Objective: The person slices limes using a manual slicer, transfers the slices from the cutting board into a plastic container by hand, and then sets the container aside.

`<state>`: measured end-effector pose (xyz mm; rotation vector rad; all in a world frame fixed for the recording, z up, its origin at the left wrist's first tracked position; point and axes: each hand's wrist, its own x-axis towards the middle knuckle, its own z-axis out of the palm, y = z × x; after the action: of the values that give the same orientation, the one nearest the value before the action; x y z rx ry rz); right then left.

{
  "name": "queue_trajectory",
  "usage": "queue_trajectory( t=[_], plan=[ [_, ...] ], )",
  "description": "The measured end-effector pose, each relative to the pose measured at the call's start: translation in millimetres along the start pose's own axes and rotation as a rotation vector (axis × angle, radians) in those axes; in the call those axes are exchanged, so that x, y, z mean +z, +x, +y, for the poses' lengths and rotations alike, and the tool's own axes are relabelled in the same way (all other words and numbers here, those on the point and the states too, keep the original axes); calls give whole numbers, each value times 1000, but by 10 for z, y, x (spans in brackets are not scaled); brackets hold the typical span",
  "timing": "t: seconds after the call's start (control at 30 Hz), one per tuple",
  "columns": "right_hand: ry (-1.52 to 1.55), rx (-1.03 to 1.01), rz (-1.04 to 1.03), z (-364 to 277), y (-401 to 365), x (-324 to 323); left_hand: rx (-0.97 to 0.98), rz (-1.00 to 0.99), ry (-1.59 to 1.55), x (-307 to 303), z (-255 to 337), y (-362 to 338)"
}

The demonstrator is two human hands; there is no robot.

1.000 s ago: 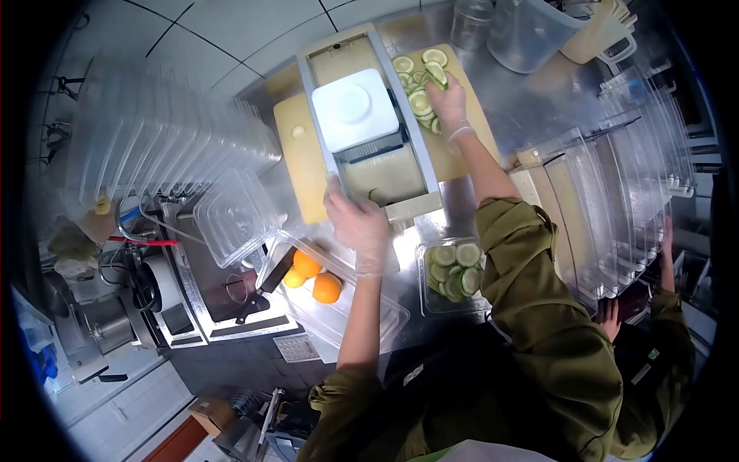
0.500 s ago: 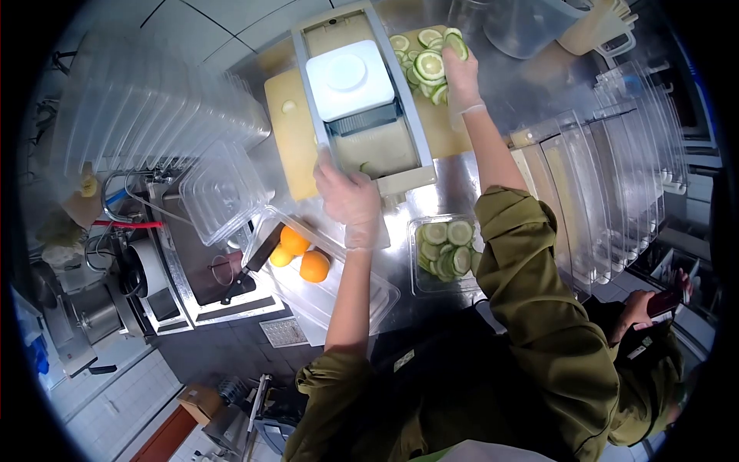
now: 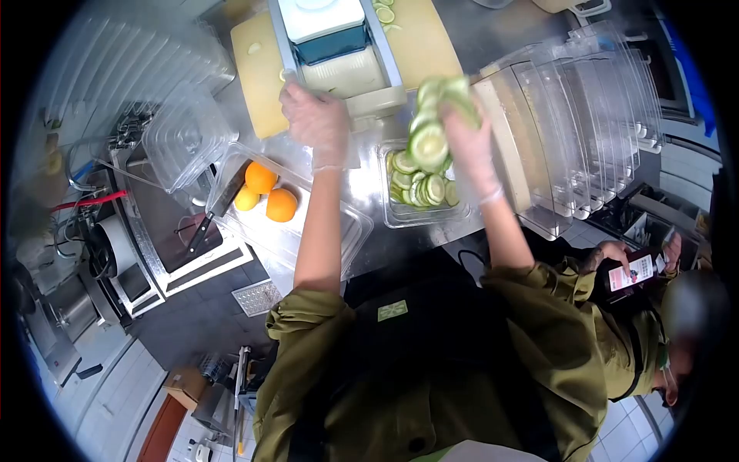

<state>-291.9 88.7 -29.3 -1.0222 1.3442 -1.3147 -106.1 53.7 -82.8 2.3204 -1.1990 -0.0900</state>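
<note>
Green-rimmed slices [image 3: 428,145] bunch in the closed fingers of my right hand [image 3: 471,142], above and right of the frame's center, held over a clear container [image 3: 426,222] of similar rounds. At upper center my left hand [image 3: 317,123] meets the lower left end of a slicer [image 3: 350,73]; from my remote feed I cannot tell whether those fingers grip it.

Blurred, overlapping green-rimmed citrus slices [image 3: 428,145], bunched in the right hand [image 3: 471,142], are held over a clear tub [image 3: 419,221] of similar slices right of centre; a white-topped mandoline slicer [image 3: 346,73] stands at upper centre.
</note>
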Motion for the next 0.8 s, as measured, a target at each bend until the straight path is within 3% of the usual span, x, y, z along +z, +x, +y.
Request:
queue_trajectory(
  t=[0.03,0.1,0.2,0.3,0.6,0.7,0.8],
  plan=[
    [-31,68,25,97,-218,-13,7,8,2,10,-6,-3],
    [-186,28,-156,660,-431,-223,22,25,11,26,-21,-3],
    [-931,-282,-469,718,-577,-274,11,5,-3,26,-21,2],
    [-1368,-257,-488,850,-588,-117,24,-1,-32,18,-31,1],
    [-1338,-253,-468,477,-751,-165,-20,-119,-60,-95,-4,23],
    [-1267,-257,-469,379,-813,-242,-74,-82,-337,9,-152,74],
    [-1192,-389,-371,445,-748,-271,-353,-363,-656,18,-330,347]
  ],
)
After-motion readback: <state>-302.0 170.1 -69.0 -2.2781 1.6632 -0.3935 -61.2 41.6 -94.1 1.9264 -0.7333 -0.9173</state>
